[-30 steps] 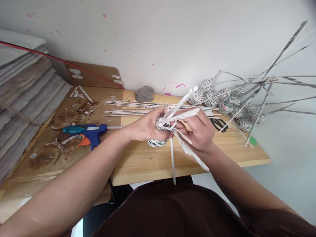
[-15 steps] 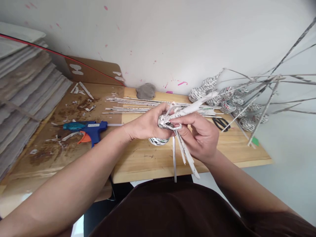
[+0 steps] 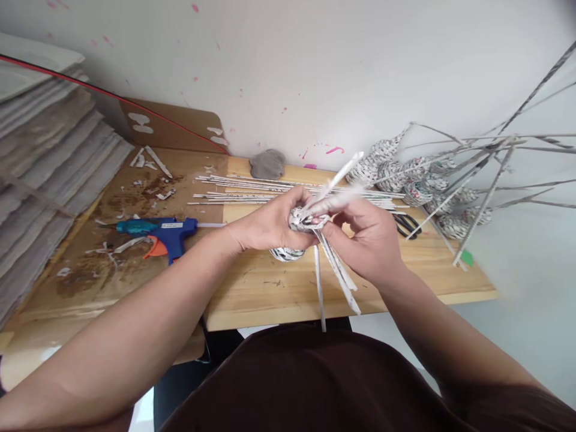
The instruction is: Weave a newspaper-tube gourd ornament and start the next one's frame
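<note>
My left hand (image 3: 270, 225) is wrapped round a small woven newspaper piece (image 3: 288, 254), whose rounded lower part shows beneath the palm. Out of its opening hang several rolled paper tubes (image 3: 336, 270), pointing toward my body. More tube ends (image 3: 344, 172) stick up and away to the right, one smeared by motion. At the right side of the opening, my right hand (image 3: 373, 246) is closed, its thumb and bent fingers pinching a paper tube at the rim. The fingertips are partly hidden by paper.
Rolled paper tubes (image 3: 252, 187) lie across the wooden table (image 3: 252, 300). To the left are a blue glue gun (image 3: 175, 237) and paper scraps. Black-handled scissors (image 3: 407, 225), woven newspaper pieces (image 3: 387, 157) and long sticking-out tubes are at right. A grey stone-like lump (image 3: 267, 164) sits near the wall.
The paper tubes at the opening have shifted: the upper right ones now stand apart and one blurs. My right fingers have moved slightly at the rim; my left hand keeps its hold.
</note>
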Available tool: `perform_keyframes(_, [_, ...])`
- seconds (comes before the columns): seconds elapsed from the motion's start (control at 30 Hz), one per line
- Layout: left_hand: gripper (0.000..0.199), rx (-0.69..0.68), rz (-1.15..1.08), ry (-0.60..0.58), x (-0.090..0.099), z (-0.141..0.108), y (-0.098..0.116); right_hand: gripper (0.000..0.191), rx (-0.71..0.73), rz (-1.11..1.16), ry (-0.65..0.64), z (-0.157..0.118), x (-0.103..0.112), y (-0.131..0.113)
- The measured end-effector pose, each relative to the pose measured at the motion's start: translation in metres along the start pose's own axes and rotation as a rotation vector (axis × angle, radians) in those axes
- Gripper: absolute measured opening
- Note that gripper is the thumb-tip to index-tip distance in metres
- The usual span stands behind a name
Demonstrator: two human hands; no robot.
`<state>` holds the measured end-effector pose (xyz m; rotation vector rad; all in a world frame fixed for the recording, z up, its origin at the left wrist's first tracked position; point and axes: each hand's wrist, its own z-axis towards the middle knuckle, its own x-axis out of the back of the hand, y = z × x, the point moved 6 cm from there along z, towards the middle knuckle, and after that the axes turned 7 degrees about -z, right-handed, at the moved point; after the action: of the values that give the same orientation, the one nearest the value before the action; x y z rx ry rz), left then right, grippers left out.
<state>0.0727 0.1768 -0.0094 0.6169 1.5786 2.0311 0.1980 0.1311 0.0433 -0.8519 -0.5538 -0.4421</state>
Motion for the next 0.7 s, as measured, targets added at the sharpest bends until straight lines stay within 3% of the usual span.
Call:
perform_keyframes(0.13, [0.043, 0.038, 0.023, 0.006, 0.0, -0.001, -0.005, 0.02, 0.126, -0.177, 0.074, -0.001, 0.006, -0.003])
perform_keyframes(0.23, [0.043, 0.044, 0.024, -0.009, 0.0, -0.001, -0.007, 0.017, 0.258, -0.235, 0.049, 0.002, 0.005, -0.005])
perform_keyframes(0.57, [0.045, 0.038, 0.045, 0.009, 0.003, 0.001, -0.006, 0.025, 0.332, -0.354, -0.578, 0.009, 0.003, -0.018])
perform_keyframes(0.7, [0.044, 0.017, 0.046, 0.01, 0.002, 0.0, -0.003, 0.023, 0.304, -0.341, -0.538, 0.011, 0.004, -0.019])
